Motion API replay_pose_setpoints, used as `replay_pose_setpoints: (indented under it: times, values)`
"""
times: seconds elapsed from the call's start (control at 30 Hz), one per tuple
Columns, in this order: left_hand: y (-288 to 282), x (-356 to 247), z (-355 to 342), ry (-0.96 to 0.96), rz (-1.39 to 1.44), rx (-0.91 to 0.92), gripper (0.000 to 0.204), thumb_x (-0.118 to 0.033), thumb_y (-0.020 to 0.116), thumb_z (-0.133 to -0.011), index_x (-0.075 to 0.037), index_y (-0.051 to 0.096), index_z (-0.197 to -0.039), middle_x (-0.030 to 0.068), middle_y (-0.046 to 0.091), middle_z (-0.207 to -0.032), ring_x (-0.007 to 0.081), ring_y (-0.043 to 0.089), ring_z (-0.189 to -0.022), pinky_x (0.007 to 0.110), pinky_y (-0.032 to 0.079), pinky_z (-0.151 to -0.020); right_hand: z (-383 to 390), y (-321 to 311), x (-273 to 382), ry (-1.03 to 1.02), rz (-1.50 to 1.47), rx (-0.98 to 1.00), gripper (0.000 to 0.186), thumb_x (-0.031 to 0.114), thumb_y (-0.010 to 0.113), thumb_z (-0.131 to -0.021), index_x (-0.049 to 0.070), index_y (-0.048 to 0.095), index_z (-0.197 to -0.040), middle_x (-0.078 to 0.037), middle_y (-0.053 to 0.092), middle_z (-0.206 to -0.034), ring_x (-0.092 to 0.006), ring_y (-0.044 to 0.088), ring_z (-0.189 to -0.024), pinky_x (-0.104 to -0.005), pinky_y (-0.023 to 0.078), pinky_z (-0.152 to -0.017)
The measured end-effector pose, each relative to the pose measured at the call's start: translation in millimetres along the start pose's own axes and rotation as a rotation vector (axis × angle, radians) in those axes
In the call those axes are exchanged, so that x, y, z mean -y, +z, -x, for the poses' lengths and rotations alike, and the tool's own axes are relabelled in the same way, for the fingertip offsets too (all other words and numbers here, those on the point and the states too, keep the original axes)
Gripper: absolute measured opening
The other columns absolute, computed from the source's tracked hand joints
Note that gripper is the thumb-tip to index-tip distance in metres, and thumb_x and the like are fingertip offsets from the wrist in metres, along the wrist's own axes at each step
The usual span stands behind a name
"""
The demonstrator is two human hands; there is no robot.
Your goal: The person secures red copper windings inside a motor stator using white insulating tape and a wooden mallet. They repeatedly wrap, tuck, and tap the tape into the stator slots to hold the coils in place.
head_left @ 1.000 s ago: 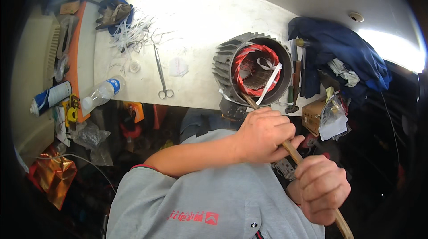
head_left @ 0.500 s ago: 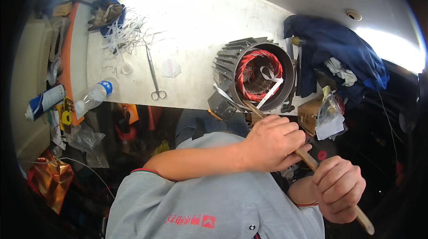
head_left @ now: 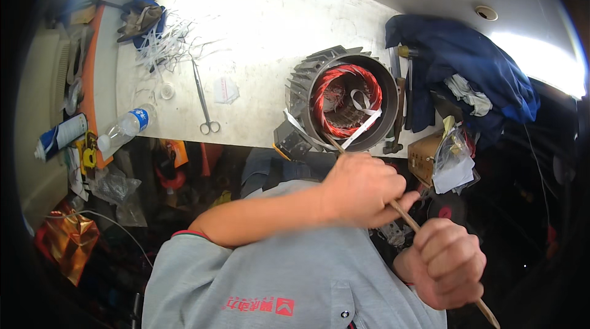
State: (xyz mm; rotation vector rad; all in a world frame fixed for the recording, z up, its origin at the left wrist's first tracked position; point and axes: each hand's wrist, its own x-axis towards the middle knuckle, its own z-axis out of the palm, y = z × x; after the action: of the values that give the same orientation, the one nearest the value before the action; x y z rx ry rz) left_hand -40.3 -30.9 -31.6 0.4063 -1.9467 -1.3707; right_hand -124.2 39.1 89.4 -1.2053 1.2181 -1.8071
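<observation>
My left hand (head_left: 364, 189) is closed around a long wooden stick (head_left: 405, 215), near the motor. Lower down and to the right, my right hand (head_left: 448, 262) is wrapped round the same stick, whose lower end pokes out below the fist. The stick's upper end reaches the near rim of a finned grey motor housing (head_left: 305, 76), lying with its round opening toward me. Inside sits a ring of red-wrapped windings (head_left: 326, 121). A white tape strip (head_left: 362, 129) loops out of the bore over the rim. A dark box (head_left: 291, 141) is attached at the housing's lower left.
Scissors (head_left: 203, 101) and a pile of white strips (head_left: 161, 43) lie left on the white table (head_left: 264, 28). A plastic bottle (head_left: 126, 127) is at the left edge. To the right are a hammer (head_left: 398, 120), dark blue cloth (head_left: 455, 65) and a cardboard box (head_left: 423, 157).
Both hands and the stick have shifted left, the left hand also slightly up toward the motor. Both hands still grip the stick. The whole view has shifted slightly.
</observation>
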Motion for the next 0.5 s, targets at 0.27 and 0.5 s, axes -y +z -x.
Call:
replay_pose_setpoints:
  times: [0.27, 0.5]
  values:
    - [16.2, -1.5, 2.9, 0.001, 0.056, -0.068, 0.040, -0.021, 0.080, -0.077, -0.012, 0.047, -0.056, 0.0023, 0.046, -0.052, 0.0234, 0.048, -0.046, 0.036, 0.036, -0.044, 20.2, -2.3, -0.6, -0.019, 0.054, -0.051, 0.037, 0.022, 0.052, -0.089, 0.014, 0.043, -0.054, 0.002, 0.043, -0.048, -0.0121, 0.035, -0.040, -0.0270, 0.034, -0.043]
    - [8.3, -0.3, -4.9, -0.077, 0.053, 0.071, 0.039, -0.022, 0.076, -0.079, -0.012, 0.048, -0.054, 0.0039, 0.048, -0.049, 0.0263, 0.052, -0.045, 0.039, 0.038, -0.042, 0.0, -1.6, -1.3, 0.018, 0.057, -0.087, 0.049, 0.024, 0.043, -0.100, 0.014, 0.039, -0.053, 0.002, 0.039, -0.050, -0.0114, 0.032, -0.042, -0.0263, 0.031, -0.044]
